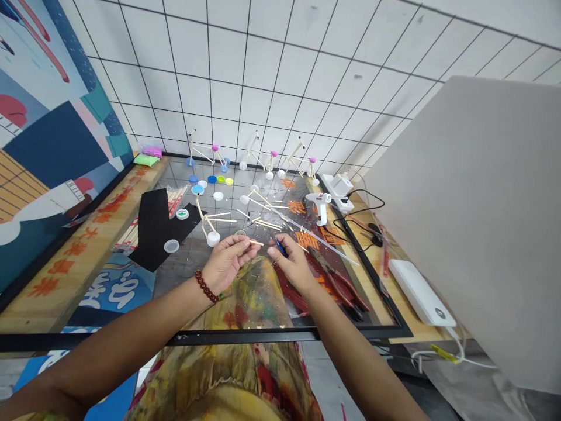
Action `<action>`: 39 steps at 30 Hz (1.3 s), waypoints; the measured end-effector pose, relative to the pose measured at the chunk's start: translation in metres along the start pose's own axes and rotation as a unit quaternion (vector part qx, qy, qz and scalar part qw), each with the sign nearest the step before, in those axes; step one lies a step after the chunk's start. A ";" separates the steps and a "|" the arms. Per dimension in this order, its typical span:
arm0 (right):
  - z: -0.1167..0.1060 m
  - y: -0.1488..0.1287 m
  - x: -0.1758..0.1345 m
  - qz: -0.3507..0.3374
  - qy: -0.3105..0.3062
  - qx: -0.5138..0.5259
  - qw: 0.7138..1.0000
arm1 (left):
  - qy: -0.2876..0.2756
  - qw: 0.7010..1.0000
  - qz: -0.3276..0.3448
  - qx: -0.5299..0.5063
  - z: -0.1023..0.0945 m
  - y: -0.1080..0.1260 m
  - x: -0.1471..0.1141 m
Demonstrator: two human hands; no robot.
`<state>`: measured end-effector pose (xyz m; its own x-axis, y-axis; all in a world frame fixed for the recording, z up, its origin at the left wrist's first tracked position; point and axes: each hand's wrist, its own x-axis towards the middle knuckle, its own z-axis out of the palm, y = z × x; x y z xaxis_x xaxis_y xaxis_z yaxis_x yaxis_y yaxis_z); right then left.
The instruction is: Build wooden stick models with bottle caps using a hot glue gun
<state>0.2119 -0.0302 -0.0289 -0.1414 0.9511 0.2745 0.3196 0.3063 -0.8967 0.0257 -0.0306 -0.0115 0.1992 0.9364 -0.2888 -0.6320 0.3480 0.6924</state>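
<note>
Over the near part of the glassy table, my left hand (230, 257) pinches a short thin wooden stick (256, 242) that points right. My right hand (291, 260), a little apart from it, is closed around a slim blue tool (281, 248); its exact kind cannot be made out. Just beyond my left hand stands a partly built stick frame (202, 213) with bottle caps as wheels, a white cap (213, 238) at its foot. A second stick frame (258, 197) and several cut sticks (268, 224) lie farther off.
Three stick bicycles (252, 153) stand along the tiled wall. Loose bottle caps (212, 179), black sheet (153, 228) and packed sticks (177, 199) lie left. At right are a white glue gun (321, 204), red-handled pliers (342, 283), cables, a white power bank (423, 292) and a large pale panel (477, 222).
</note>
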 end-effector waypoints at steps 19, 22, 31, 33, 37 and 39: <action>0.000 0.000 0.002 -0.011 0.037 -0.058 0.998 | -0.099 0.969 -0.031 0.226 -0.001 -0.007 -0.009; -0.005 -0.001 0.001 -0.032 0.016 -0.095 0.995 | -0.075 0.975 -0.020 0.206 -0.001 -0.007 -0.009; -0.004 -0.001 -0.002 -0.084 0.016 -0.215 0.973 | -0.043 0.986 0.001 0.163 -0.001 -0.009 -0.007; -0.003 -0.001 -0.002 -0.089 0.014 -0.228 0.970 | -0.045 0.985 -0.003 0.164 0.000 -0.008 -0.008; -0.002 -0.001 -0.003 -0.098 0.017 -0.244 0.965 | -0.040 0.986 -0.006 0.165 0.000 -0.008 -0.008; -0.002 -0.001 -0.003 -0.104 0.020 -0.244 0.964 | -0.037 0.986 -0.008 0.165 0.001 -0.009 -0.008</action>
<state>0.2136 -0.0332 -0.0281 -0.2164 0.8648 0.4531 0.6926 0.4630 -0.5531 0.0300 -0.0407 -0.0149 0.2693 0.9272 -0.2602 -0.3529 0.3464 0.8692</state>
